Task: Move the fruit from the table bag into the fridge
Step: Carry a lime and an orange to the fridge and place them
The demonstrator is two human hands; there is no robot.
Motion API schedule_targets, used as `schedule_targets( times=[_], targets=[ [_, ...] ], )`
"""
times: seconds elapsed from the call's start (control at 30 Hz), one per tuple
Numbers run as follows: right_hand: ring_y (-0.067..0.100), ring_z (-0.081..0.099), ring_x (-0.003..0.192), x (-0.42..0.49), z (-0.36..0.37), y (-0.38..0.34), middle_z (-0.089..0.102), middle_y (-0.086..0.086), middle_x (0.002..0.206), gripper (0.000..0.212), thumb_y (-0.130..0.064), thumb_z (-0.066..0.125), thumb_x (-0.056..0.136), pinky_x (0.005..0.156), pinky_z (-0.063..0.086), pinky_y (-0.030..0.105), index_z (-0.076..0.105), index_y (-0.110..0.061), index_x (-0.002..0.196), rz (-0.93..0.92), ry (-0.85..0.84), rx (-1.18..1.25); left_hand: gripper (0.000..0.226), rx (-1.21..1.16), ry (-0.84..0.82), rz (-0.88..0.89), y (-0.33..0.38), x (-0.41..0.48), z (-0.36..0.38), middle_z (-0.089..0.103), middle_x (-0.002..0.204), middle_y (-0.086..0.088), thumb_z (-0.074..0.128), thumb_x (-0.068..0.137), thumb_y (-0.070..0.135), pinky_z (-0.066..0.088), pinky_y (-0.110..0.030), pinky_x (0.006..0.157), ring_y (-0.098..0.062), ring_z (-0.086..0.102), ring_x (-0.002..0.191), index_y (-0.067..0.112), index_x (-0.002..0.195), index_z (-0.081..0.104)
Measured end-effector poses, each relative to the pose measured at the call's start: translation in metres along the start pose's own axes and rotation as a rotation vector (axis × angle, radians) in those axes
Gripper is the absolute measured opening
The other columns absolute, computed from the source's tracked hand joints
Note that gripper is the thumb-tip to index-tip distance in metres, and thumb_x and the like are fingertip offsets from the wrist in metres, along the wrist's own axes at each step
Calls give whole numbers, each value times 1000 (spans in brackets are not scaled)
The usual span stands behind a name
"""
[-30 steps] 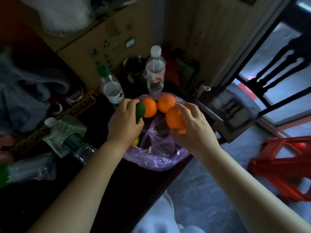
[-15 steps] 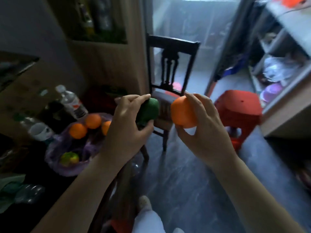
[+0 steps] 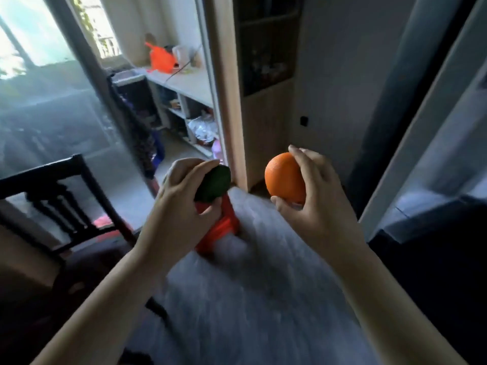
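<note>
My left hand [image 3: 181, 204] grips a dark green fruit [image 3: 214, 183], its fingers curled over the top and the thumb underneath. My right hand [image 3: 313, 198] holds an orange [image 3: 283, 177] between fingers and thumb. Both fruits are raised at chest height above the grey floor. The table and its purple bag are out of view. No fridge can be made out for certain; a pale tall panel [image 3: 432, 106] stands at the right edge.
A dark wooden chair [image 3: 60, 196] stands at the left. A red plastic stool [image 3: 221, 227] sits on the floor behind my left hand. A wooden post [image 3: 226, 88] and white shelving [image 3: 184, 85] lie ahead, with a glass door [image 3: 52, 106] at left.
I have turned right, away from the table; the bag and bottles have left the view. Both hands still carry the green fruit and the orange, taken out of the bag a second ago.
</note>
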State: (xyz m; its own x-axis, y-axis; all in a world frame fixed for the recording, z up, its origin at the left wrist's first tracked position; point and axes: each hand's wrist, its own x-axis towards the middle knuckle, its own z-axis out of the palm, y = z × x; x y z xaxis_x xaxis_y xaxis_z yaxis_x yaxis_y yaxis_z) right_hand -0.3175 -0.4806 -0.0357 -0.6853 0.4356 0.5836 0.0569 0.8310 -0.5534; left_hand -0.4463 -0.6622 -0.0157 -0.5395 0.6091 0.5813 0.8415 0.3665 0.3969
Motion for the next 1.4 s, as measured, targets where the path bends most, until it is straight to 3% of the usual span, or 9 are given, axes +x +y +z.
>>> schedule_targets(
  times=[0.23, 0.37, 0.53, 0.63, 0.7, 0.87, 0.97, 1.07, 1.4],
  targets=[
    [18, 38, 126, -37, -94, 31, 31, -5, 143, 80, -45, 67, 77, 96, 38, 33, 27, -27, 145, 175, 32, -267, 59, -42, -165, 307, 65, 38, 44, 48, 122, -1, 72, 73, 15, 24, -6, 100, -12, 46, 112, 18, 129, 55],
    [14, 38, 123, -49, -152, 35, 33, -4, 142, 85, -62, 60, 74, 98, 39, 34, 29, -26, 144, 169, 6, -332, 59, -107, -260, 423, 117, 45, 60, 47, 123, 1, 71, 76, 19, 35, -20, 96, -14, 48, 112, 20, 132, 52],
    [17, 43, 122, -64, -243, 53, 36, -4, 141, 80, -45, 71, 76, 93, 37, 27, 31, -26, 143, 116, 22, -460, 57, -169, -282, 527, 193, 64, 69, 45, 120, 10, 67, 76, 25, 41, -21, 93, -8, 49, 109, 27, 131, 51],
    [20, 48, 120, -81, -307, 70, 42, -2, 137, 80, -45, 73, 73, 97, 41, 30, 36, -24, 140, 112, 33, -517, 56, -207, -274, 571, 253, 77, 81, 42, 116, 16, 65, 76, 30, 38, -11, 88, -1, 45, 105, 29, 131, 50],
    [18, 49, 118, -97, -348, 81, 45, -3, 134, 76, -45, 74, 72, 95, 38, 19, 39, -24, 137, 105, 56, -601, 57, -227, -281, 624, 295, 82, 93, 41, 115, 18, 69, 78, 27, 36, -8, 84, 2, 43, 102, 29, 132, 49],
    [20, 52, 114, -141, -445, 112, 48, -3, 129, 73, -43, 73, 71, 94, 43, 30, 42, -22, 133, 137, 90, -684, 55, -300, -272, 761, 396, 84, 135, 48, 115, 11, 70, 80, 23, 43, -17, 84, -4, 49, 98, 24, 131, 50],
    [19, 54, 111, -160, -490, 128, 51, 1, 128, 72, -39, 76, 71, 91, 37, 21, 45, -19, 133, 199, 160, -702, 54, -331, -270, 817, 443, 85, 161, 50, 115, 7, 70, 80, 23, 45, -20, 85, -6, 50, 97, 23, 130, 50],
    [16, 54, 108, -173, -520, 143, 52, 1, 127, 71, -40, 76, 71, 87, 32, 12, 46, -20, 132, 241, 209, -716, 54, -346, -295, 865, 478, 89, 183, 48, 115, 10, 69, 80, 25, 43, -19, 88, -3, 47, 99, 24, 131, 50],
    [15, 50, 113, -186, -558, 213, 43, -6, 136, 76, -45, 73, 74, 89, 39, 23, 37, -27, 138, 422, 266, -753, 56, -445, -389, 940, 548, 128, 261, 49, 119, 5, 63, 77, 32, 46, -26, 93, -11, 50, 104, 23, 131, 50]
  ],
)
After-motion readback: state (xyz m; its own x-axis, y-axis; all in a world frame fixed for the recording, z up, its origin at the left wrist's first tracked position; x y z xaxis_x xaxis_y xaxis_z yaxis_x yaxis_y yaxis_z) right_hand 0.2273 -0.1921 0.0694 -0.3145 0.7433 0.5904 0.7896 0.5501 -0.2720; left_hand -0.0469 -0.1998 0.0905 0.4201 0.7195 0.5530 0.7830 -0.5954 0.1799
